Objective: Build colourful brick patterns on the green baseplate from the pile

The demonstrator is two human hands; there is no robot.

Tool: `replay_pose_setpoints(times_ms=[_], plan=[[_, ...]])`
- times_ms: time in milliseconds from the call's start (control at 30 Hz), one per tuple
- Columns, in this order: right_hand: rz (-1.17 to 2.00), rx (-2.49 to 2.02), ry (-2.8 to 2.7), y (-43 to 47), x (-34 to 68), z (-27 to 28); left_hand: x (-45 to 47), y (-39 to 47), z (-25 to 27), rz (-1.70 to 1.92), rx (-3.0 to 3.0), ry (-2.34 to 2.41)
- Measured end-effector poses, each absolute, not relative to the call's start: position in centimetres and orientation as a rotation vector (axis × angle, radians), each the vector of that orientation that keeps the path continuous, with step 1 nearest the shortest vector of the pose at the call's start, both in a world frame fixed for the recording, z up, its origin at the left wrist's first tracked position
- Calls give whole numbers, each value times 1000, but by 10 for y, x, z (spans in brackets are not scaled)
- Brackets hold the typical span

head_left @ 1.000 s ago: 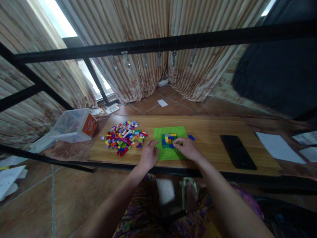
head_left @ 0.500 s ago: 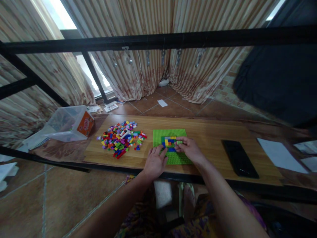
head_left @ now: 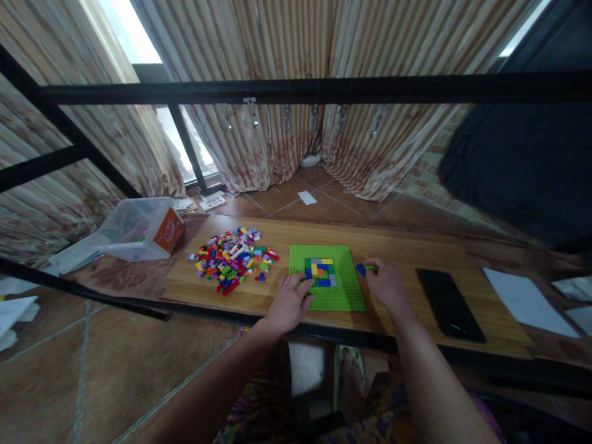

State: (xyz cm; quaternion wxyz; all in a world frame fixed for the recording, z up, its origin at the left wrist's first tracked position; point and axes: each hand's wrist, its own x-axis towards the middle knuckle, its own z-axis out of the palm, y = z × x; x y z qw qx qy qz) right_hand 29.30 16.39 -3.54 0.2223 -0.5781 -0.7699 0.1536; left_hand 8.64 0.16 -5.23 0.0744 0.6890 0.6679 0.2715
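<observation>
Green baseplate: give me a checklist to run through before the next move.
1. Green baseplate flat on the wooden board: ok.
2. Left hand at the baseplate's left side: ok; how firmly it presses, cannot tell.
3. Light-green brick in the right hand's fingertips: ok.
4. Right hand over the baseplate: not ok; it is off to the right, by a blue brick.
5. Assembled bricks fully seated: cannot tell.
</observation>
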Motion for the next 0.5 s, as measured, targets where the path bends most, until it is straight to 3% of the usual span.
replay_pose_setpoints(times_ms=[500], plan=[[178,-1675,-2387,174,285,-57,75,9,-60,1126,1740,1860]])
